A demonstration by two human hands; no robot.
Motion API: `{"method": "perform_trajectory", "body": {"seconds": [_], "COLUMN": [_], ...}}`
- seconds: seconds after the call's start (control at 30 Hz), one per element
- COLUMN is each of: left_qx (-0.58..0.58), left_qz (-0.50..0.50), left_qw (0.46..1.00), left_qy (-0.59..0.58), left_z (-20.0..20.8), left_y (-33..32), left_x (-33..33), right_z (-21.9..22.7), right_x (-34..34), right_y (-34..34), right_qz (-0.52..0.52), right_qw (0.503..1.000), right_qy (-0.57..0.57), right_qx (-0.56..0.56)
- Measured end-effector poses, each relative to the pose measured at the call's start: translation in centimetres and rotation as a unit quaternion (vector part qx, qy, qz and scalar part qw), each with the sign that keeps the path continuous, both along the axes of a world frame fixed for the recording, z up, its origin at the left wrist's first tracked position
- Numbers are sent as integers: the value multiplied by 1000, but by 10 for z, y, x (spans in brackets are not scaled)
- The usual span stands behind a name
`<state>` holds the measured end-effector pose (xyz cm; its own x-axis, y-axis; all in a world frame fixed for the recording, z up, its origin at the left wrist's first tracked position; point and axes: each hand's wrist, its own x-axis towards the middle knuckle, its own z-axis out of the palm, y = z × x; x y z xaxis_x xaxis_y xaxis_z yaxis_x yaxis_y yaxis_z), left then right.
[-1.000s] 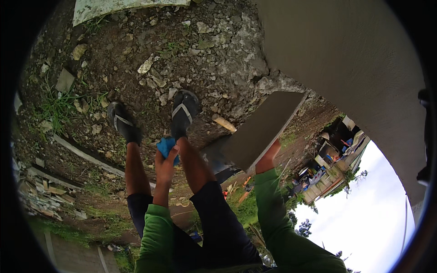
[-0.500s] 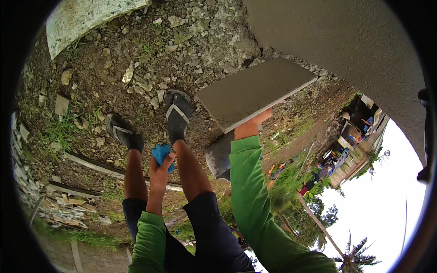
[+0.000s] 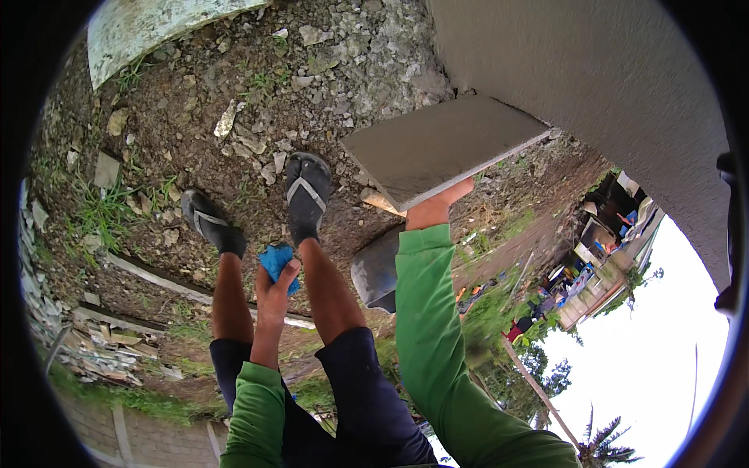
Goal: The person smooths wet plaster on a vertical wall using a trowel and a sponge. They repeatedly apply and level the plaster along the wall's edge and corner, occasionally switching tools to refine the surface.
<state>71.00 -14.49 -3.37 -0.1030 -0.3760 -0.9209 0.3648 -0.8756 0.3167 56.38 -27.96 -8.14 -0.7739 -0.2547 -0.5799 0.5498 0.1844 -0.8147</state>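
Observation:
My right hand [image 3: 441, 204] is under the lower edge of a flat rectangular board [image 3: 445, 148], its fingers mostly hidden behind it. Smooth grey mortar coats the board's visible face. The board's far right edge meets, or lies very close to, a grey plastered wall [image 3: 585, 86]; contact cannot be made out for sure. Lower down, between my shins, my left hand [image 3: 273, 300] is closed around a crumpled blue sponge or cloth [image 3: 276, 260].
A dark bucket-like container [image 3: 376, 269] stands partly behind my right forearm. Stones and rubble [image 3: 226, 121] cover the ground around my sandalled feet [image 3: 307, 195]. Wooden strips [image 3: 160, 277] lie at left, and a pale curved slab [image 3: 156, 31] at the far left.
My right hand and the board have shifted slightly upward and right, closer to the wall. My left hand stays between my legs with the blue sponge or cloth.

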Motion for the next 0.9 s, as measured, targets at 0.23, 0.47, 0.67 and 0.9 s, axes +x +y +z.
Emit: {"method": "perform_trajectory", "body": {"seconds": [0.23, 0.47, 0.67, 0.9], "left_qx": [-3, 19, -3, 14], "left_qz": [9, 15, 5, 7], "left_qw": [1000, 999, 1000, 1000], "left_qy": [-22, -31, 0, 4], "left_z": [7, 14, 11, 2], "left_y": [-7, -16, -14, -3], "left_x": [-5, -8, -4, -2], "right_z": [0, 2, 20, 41], "right_x": [17, 21, -19, -68], "right_y": [-3, -6, -19, -42], "right_qz": [-1, 0, -2, 4], "right_qw": [1000, 1000, 1000, 998], "right_qy": [-2, -11, -9, -16], "right_qx": [2, -7, -29, -58]}}
